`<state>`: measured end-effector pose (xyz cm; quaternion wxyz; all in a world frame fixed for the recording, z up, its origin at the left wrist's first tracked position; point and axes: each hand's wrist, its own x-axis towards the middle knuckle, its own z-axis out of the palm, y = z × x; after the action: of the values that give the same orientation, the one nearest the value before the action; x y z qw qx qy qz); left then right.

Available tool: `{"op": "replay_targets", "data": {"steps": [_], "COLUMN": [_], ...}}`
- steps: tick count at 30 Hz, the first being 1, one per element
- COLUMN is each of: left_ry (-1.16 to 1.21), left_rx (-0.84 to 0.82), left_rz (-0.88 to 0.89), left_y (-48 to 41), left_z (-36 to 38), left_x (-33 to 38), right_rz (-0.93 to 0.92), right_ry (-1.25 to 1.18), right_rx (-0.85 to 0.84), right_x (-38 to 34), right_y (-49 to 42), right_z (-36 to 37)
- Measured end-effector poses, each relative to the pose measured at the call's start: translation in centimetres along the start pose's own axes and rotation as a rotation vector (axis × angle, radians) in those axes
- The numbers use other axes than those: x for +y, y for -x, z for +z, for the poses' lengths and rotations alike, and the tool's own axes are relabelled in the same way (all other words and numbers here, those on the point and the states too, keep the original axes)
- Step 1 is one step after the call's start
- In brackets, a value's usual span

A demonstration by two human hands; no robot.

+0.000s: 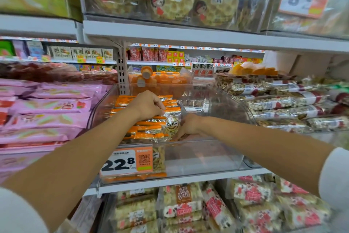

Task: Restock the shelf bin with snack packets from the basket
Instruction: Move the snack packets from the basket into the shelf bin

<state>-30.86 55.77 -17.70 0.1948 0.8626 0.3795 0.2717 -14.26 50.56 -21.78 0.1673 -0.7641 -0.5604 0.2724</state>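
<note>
Clear plastic bin (198, 157) on a white shelf (188, 181), left half piled with packets (149, 130), clear wrap with orange ends, lying flat in stacks, right half bare, one packet (172, 126) with a round label upright at the pile's right edge
</note>
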Motion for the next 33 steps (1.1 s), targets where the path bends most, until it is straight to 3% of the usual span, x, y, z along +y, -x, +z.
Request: {"op": "replay_targets", "data": {"steps": [8,16,19,22,25,28,33], "left_ry": [0.000,-0.013,-0.015,0.020,0.116,0.210,0.378], "left_rx": [0.008,0.015,0.065,0.110,0.152,0.160,0.020], "left_rz": [-0.002,-0.026,-0.051,-0.052,-0.009,0.033,-0.021], "left_y": [0.3,0.4,0.6,1.6,3.4,6.0,10.7], "left_z": [0.1,-0.2,-0.7,-1.0,-0.5,1.1,6.3], "left_x": [0.1,0.1,0.5,2.6,6.9,11.6,15.9], "right_rz": [-0.091,0.026,-0.033,-0.216,-0.349,-0.399,-0.326], "right_ry": [0.018,0.134,0.200,0.020,-0.135,-0.260,-0.374], "right_rx": [-0.001,0.025,0.175,0.484,0.673,0.722,0.730], "right_x": [-0.1,0.1,-0.2,-0.4,-0.4,1.1,7.2], "right_y": [1.0,2.0,3.5,5.5,9.2,13.3,18.9], "right_z": [0.2,-0.9,-2.4,-3.9,-4.3,-3.6,-0.5]}}
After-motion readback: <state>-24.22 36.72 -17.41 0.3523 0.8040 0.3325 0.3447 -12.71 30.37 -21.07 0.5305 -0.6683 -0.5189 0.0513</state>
